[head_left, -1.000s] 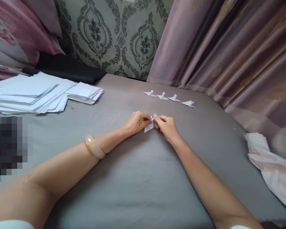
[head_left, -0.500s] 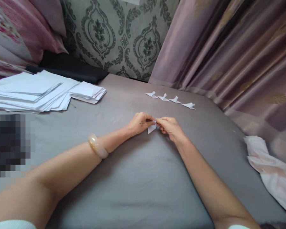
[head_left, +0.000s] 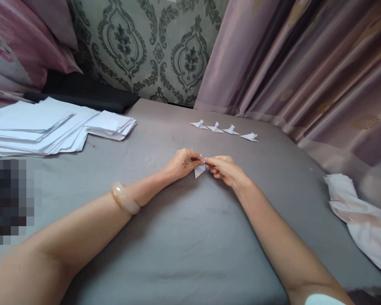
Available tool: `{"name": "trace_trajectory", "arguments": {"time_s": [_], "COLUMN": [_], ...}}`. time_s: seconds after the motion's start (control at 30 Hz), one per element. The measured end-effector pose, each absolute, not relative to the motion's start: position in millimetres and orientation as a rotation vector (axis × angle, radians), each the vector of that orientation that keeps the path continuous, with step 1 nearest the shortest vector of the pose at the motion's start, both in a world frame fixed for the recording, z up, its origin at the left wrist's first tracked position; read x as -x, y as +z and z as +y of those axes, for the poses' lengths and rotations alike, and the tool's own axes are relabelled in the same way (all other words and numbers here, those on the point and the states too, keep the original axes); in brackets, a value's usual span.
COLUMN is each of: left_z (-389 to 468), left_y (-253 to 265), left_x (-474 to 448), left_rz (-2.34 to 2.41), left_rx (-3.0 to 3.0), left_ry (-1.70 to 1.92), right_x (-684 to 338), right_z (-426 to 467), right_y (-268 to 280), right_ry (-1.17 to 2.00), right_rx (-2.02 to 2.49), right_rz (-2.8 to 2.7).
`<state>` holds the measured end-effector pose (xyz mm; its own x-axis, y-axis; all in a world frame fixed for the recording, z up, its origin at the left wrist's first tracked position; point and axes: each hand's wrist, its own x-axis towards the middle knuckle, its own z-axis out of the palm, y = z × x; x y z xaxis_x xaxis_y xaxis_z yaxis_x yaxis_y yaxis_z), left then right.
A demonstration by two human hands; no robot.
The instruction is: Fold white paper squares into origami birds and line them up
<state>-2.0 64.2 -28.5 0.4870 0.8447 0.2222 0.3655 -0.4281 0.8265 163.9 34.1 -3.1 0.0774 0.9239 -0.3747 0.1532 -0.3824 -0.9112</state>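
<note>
Between my two hands is a small folded piece of white paper [head_left: 200, 170], with one pointed flap hanging down toward me. My left hand [head_left: 184, 163] pinches it from the left with thumb and forefinger. From the right, my right hand [head_left: 225, 168] pinches its upper part, fingertips almost touching those of the left. The fingers hide most of its folds. Beyond the hands, several folded paper birds [head_left: 215, 127] rest in a slanting row on the grey cloth.
Stacks of white paper sheets [head_left: 28, 127] lie at the left on the grey cloth surface [head_left: 184, 254], smaller sheets [head_left: 109, 124] beside them. Black fabric [head_left: 89, 93] is behind. Pale bundled cloth [head_left: 352, 212] lies at right, below the curtain [head_left: 305, 76]. A pixelated patch covers the left edge.
The view has shifted slightly, so the surroundings sit a little differently in the picture. Both hands keep pinching the folded paper, with only slight finger movement.
</note>
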Motion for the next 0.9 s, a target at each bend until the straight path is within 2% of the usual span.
{"name": "trace_trajectory", "arguments": {"time_s": [0.9], "left_z": [65.6], "left_y": [-27.0], "left_x": [2.5], "left_rz": [0.971], "left_rx": [-2.022], "left_ry": [0.816], "right_x": [-168.6], "right_z": [33.6], "right_y": [2.9], "right_ry": [1.555], "right_rx": [1.630], "right_rz": [-0.914]}}
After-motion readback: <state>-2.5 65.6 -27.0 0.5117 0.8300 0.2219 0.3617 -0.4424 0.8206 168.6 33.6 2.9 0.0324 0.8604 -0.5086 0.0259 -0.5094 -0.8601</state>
